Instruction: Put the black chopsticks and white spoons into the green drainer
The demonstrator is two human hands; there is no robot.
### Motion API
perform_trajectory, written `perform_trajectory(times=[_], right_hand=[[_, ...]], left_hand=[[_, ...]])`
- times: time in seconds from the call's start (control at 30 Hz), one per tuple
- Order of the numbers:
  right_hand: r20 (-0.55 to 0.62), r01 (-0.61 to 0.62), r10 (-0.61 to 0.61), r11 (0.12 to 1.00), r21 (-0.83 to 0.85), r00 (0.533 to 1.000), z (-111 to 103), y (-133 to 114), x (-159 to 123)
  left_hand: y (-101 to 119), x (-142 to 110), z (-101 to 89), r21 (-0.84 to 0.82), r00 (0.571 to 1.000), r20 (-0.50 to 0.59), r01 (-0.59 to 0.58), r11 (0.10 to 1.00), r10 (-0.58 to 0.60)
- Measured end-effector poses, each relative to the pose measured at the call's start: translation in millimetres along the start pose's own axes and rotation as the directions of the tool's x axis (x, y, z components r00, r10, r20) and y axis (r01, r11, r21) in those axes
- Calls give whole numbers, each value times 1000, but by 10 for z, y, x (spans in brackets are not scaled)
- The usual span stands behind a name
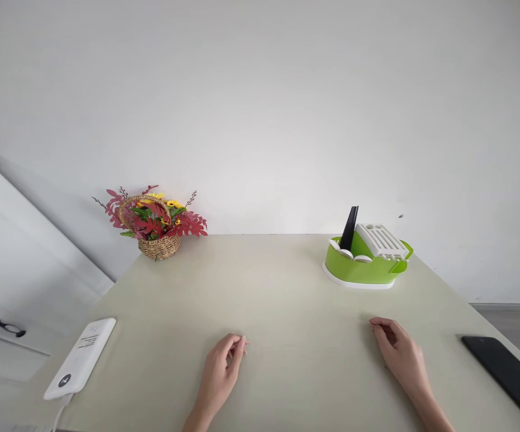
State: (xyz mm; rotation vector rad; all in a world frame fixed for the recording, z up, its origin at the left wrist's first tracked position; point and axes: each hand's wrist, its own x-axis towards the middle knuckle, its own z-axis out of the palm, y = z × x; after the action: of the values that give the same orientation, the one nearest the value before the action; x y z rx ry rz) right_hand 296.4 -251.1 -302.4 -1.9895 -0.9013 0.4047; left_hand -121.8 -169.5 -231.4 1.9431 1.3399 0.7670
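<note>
In the head view, the left hand (222, 370) and right hand (402, 359) rest near the desk's (287, 312) near edge, each grip loosely closed, thumb to fingers, around nothing visible. The green holder (359, 270) stands by the far right corner, beyond the right hand; its upright black item (349, 228) suggests steadying it low, from both sides. Print on the white device (81, 359), along the left edge, is too small to read.

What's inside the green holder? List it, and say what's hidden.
A black object leans out of the green holder, its lower end hidden. The front wall hides the floor, and the white slotted rack covers the right part.
</note>
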Motion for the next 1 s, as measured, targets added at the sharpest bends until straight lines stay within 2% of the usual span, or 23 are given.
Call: perform_trajectory(times=[0.37, 1.0], right_hand=[[-25, 45, -46, 998, -37, 999, -2, -15, -14], [-23, 50, -51, 998, -34, 998, 2, 13, -10]], left_hand=[[55, -5, -10, 3, 1000, -11, 7, 1000, -7], [53, -13, -10, 12, 1000, -13, 5, 1000, -5]])
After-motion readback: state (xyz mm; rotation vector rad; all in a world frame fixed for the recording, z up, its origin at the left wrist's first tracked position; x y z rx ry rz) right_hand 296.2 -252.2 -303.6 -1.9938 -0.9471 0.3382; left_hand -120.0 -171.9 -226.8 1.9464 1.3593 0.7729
